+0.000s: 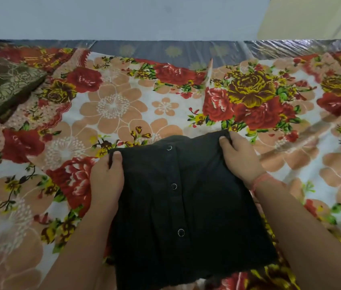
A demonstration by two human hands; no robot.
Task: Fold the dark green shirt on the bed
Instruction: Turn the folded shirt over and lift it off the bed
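Note:
The dark green shirt (198, 206) lies as a folded rectangle on the floral bed sheet (113, 105), close to the near edge. Its row of snap buttons runs down the middle, facing up. My left hand (106, 181) grips the shirt's far left corner, thumb on top and fingers tucked under the edge. My right hand (240, 158) pinches the far right corner the same way. A red thread band circles my right wrist.
A brown patterned cushion (0, 84) lies at the far left of the bed. The mattress's plastic-wrapped edge (165, 49) runs along the wall at the back. The sheet has raised wrinkles at the right and centre.

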